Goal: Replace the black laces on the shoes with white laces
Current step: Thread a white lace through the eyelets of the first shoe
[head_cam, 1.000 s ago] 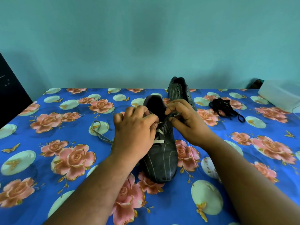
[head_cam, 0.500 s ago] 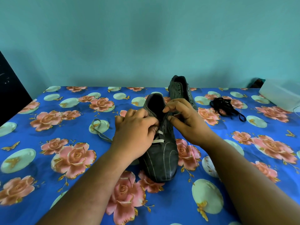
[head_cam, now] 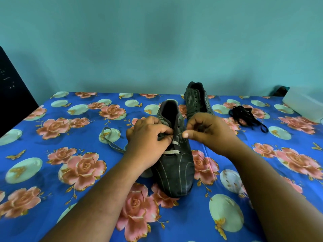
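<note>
Status, relacing: the near shoe (head_cam: 174, 165) sits toe toward you on the flowered cloth (head_cam: 52, 172), and the white lace (head_cam: 172, 152) crosses it twice at the lowest eyelets, one long bar and a shorter one above. The upper eyelets on this shoe look unfilled as far as can be seen. A loose run of the same lace loops out on the cloth to the left of your left hand.

The far shoe (head_cam: 196, 100) stands behind, close to the near one and nearer the wall, with bare eyelets and no lace visible in it. The black laces (head_cam: 246, 117) lie in a heap on the cloth to the right, well apart from both shoes. Judgement: removal is done for both shoes; threading is at an early stage on the first and not begun on the second.

Grip: your left hand (head_cam: 148, 142) has fingers curled over the left eyelet flap, fingertips pressed in at the lace line; it seems to pinch the lace there, though the lace itself is hidden under the fingers. Your right hand (head_cam: 208, 131) is curled, thumb and forefinger closed together just beside the right eyelet row on what looks like the lace tip, too small to confirm
</note>
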The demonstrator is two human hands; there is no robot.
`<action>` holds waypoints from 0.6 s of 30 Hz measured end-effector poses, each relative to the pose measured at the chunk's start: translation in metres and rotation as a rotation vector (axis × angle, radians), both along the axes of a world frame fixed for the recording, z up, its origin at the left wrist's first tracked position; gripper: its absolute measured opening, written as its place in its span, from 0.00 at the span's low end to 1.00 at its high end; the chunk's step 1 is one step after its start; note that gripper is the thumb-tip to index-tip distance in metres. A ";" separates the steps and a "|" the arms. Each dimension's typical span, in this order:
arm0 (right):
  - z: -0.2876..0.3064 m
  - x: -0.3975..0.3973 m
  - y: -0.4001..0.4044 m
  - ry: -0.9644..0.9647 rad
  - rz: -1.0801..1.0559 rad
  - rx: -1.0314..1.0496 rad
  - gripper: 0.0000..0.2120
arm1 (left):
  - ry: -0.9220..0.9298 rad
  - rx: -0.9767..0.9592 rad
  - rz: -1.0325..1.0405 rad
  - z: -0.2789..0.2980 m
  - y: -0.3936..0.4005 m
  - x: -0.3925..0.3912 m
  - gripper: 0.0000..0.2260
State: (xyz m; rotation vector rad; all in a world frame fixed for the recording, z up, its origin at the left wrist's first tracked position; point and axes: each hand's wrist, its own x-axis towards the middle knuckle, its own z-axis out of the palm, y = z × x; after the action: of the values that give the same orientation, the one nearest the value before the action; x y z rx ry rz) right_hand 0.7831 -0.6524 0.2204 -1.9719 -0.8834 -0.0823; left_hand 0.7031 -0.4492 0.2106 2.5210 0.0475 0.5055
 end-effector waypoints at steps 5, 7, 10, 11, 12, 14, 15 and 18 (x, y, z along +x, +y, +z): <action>-0.003 -0.005 0.009 0.009 0.046 -0.054 0.07 | 0.014 -0.020 -0.015 0.001 0.004 -0.001 0.06; -0.003 -0.007 0.009 0.073 0.057 0.005 0.08 | 0.025 -0.029 -0.027 0.002 0.006 -0.001 0.06; -0.001 -0.007 0.007 0.188 0.079 0.093 0.07 | 0.033 -0.052 -0.058 0.004 0.008 -0.003 0.05; -0.001 -0.006 0.007 0.230 0.067 0.120 0.07 | 0.032 -0.051 -0.066 0.004 0.009 -0.004 0.05; 0.001 -0.005 0.006 0.267 0.045 0.150 0.07 | 0.028 -0.041 -0.071 0.004 0.010 -0.005 0.05; 0.005 -0.005 0.005 0.358 -0.006 0.250 0.06 | 0.025 -0.016 -0.083 0.005 0.011 -0.006 0.07; 0.008 -0.006 0.005 0.422 -0.021 0.334 0.07 | 0.031 -0.011 -0.090 0.005 0.011 -0.007 0.10; 0.017 -0.006 0.005 0.566 -0.094 0.612 0.11 | 0.061 -0.008 -0.124 0.007 0.012 -0.010 0.17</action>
State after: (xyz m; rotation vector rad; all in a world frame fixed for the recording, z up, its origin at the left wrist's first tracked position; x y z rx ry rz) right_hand 0.7772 -0.6473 0.2374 -1.3490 -0.3328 0.1345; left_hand 0.6936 -0.4367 0.2172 2.5128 -0.0835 0.3776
